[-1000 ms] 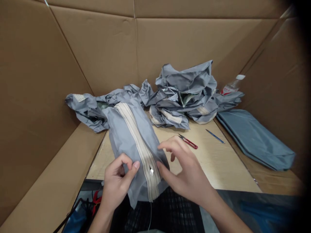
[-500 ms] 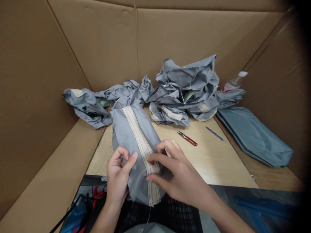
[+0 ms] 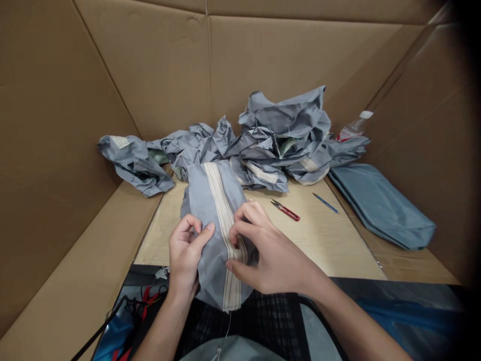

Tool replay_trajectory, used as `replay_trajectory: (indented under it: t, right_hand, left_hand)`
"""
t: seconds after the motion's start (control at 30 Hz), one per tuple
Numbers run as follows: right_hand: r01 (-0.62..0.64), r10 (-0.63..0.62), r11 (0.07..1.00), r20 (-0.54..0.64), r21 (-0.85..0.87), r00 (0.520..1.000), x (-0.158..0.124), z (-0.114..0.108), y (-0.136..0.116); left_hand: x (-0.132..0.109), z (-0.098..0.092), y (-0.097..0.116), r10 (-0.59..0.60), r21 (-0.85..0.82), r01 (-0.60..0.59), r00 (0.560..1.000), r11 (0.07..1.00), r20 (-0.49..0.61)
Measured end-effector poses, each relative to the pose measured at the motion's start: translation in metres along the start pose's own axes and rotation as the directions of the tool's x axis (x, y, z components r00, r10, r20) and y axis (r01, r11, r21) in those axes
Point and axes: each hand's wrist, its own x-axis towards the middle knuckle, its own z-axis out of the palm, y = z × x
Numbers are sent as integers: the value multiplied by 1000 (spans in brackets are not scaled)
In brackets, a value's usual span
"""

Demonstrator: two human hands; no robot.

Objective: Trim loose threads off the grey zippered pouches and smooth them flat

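Cardboard walls (image 3: 150, 75) fold around a plywood tabletop (image 3: 330, 245), seen from just above the person's hands. Far left, a crumpled grey fabric bundle (image 3: 133, 168) lies at the back of the tabletop, a cream strip showing at one end. Next comes the piece in hand: a grey fabric sleeve (image 3: 197, 200), held over the tabletop's front edge, with a cream striped band (image 3: 221, 215) running along its length. The left hand (image 3: 184, 255) grips the sleeve's left side, fingers curled and thumb pressed toward them, pinching the cloth. The right hand (image 3: 266, 250) sits across the band lower down, fingers bent over it and thumb beneath, pinching band and cloth together. Two close pinches seem the sound way to manage slippery cloth; keeping the layers flat between them should limit puckering along the band. Farther right lie a heaped pile of crumpled grey fabric (image 3: 285, 135), red-handled thread snips (image 3: 286, 212), and a slim blue tool (image 3: 325, 203). Behind the pile stands a clear plastic bottle (image 3: 353, 128), and a flat folded grey fabric piece (image 3: 381, 205) lies at far right.
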Motion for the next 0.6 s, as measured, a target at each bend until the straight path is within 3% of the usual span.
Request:
replay_trajectory:
  t: [0.1, 0.2, 0.3, 0.43, 0.6]
  right_hand:
    - [31, -32, 998, 20, 47, 999, -3, -1, -5]
    - [77, -81, 992, 39, 96, 996, -11, -5, -9]
    - [46, -40, 998, -111, 51, 993, -17, -9, -8]
    - [37, -19, 997, -268, 62, 963, -13, -4, -5]
    - [102, -98, 995, -248, 5, 964, -4, 9, -7]
  left_hand:
    - [3, -4, -3, 25, -3, -25, 999, 1000, -20]
    - [8, -14, -4, 70, -30, -74, 992, 997, -108]
    - [9, -26, -3, 141, 0, -143, 977, 990, -162]
    - [2, -31, -2, 255, 113, -241, 958, 964, -134]
    - [-5, -28, -5, 319, 192, -300, 944, 935, -81]
